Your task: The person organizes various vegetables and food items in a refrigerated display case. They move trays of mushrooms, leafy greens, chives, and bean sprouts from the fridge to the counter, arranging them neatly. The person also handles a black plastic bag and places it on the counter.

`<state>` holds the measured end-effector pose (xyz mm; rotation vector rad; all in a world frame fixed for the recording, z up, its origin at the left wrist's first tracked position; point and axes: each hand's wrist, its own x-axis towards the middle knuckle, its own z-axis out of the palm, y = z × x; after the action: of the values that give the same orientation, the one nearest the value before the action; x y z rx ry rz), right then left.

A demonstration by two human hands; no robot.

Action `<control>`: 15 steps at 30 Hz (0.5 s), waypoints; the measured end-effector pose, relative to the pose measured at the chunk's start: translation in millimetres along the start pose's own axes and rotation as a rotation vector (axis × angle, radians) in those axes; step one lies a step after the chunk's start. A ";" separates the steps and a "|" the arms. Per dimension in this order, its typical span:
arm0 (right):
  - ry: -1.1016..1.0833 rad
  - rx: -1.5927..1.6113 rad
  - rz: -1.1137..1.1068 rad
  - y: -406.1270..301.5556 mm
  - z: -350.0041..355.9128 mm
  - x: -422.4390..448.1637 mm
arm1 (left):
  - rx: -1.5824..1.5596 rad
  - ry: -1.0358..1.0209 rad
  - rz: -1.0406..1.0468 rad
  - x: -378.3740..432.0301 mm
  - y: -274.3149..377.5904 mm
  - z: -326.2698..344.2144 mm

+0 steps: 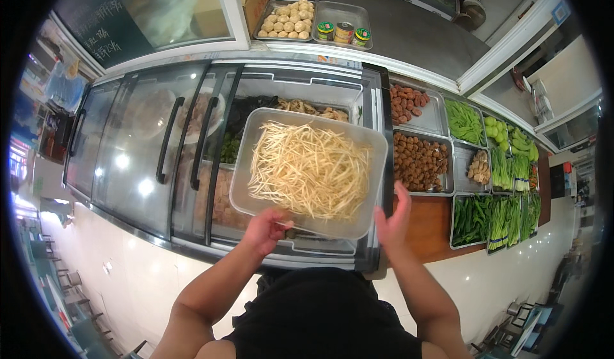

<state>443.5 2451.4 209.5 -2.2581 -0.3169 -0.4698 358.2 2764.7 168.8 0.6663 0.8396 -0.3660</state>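
Observation:
A translucent plastic tub (238, 186) of pale, thin shoots, possibly bean sprouts, is above the open section of a glass-topped display chiller (134, 152). My left hand (266, 229) grips the tub's near rim towards its left corner, thumb on top. Beside the tub's near right corner is my right hand (394, 217), thumb and fingers apart; whether it touches the tub I cannot tell. Below the tub, mushrooms (297, 106), leafy greens (230, 148) and pale pinkish food (220, 200) show partly in the chiller. The tub hides the rest.
Metal trays on the right hold red dates or small sausages (407, 102), brown balls (419, 162), garlic or ginger (478, 167), green peppers (472, 220) and tied greens (499, 220). Behind the chiller are a tray of pale balls (288, 23) and a tray with cans (344, 31). Sliding glass doors cover the chiller's left.

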 end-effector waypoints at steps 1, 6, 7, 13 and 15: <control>-0.071 0.013 -0.149 -31.9 -7.1 23.5 | 0.011 -0.009 0.016 -14.0 -6.8 2.9; -0.508 -0.173 -0.407 -132.8 14.6 82.6 | 0.069 -0.044 0.038 -62.1 -35.0 31.2; -0.560 -0.263 -0.381 -139.6 19.0 79.6 | 0.071 -0.057 0.042 -67.4 -40.5 37.2; -0.827 -0.526 -0.480 -134.8 -8.2 26.7 | -0.046 -0.048 -0.003 -73.5 -63.1 42.2; -0.833 -0.503 -0.550 -118.3 -29.6 6.3 | -0.079 -0.037 -0.019 -71.6 -66.6 40.6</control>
<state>398.6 2507.2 308.4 -2.7526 -1.3937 0.1909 300.2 2691.1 218.1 0.5775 0.8218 -0.3595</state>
